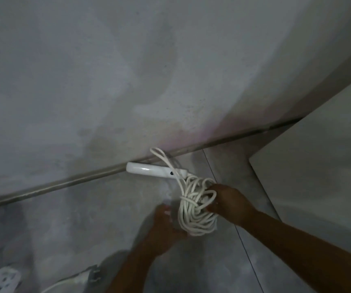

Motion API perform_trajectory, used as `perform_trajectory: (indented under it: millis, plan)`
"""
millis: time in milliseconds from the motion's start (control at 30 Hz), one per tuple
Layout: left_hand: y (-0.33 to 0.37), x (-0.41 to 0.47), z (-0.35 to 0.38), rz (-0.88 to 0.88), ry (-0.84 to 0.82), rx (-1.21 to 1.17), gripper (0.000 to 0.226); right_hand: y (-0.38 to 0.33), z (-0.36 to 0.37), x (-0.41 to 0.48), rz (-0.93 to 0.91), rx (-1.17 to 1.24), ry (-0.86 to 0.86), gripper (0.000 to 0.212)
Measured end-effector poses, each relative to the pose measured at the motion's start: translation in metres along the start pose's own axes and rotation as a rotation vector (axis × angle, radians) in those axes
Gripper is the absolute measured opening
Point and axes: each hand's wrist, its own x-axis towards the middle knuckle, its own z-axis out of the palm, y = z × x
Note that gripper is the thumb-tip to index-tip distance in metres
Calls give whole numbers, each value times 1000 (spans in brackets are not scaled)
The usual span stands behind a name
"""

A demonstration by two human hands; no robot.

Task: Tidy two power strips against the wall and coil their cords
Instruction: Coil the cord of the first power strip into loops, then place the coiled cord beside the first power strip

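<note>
Grey tiled floor (pixel 85 218) meets a stained grey wall (pixel 106 70). At the floor's near left edge lies a white socketed power strip (pixel 3 279) with a white plug lead (pixel 89 274) near it, both well apart from the wall and not yet tidied. A glossy white power strip (pixel 155 171) sits against the wall's foot, out of the way. Our left hand (pixel 166 227), blurred, fingers loosely straight, steadies the white bundled cord (pixel 195 212). Our right hand (pixel 229 201) curls its fingers into the loops so they hold together. A pale cabinet panel (pixel 318 166) stands rightmost.
</note>
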Motion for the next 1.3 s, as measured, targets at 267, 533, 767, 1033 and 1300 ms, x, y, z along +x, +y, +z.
perform_trajectory:
  millis: [267, 533, 767, 1033, 1300]
  plan:
    - [104, 21, -50, 597, 505, 1269, 48, 15, 18, -12, 105, 213, 111, 42]
    - [26, -17, 16, 143, 511, 190, 21, 17, 27, -4, 206, 519, 301, 38]
    - [21, 19, 83, -404, 136, -1278, 23, -8, 22, 15, 54, -229, 580, 40]
    - [10, 17, -12, 16, 546, 512, 17, -7, 26, 33, 64, -433, 426, 36]
    - [35, 68, -99, 585, 427, 1205, 41, 8, -6, 34, -147, -504, 410, 40]
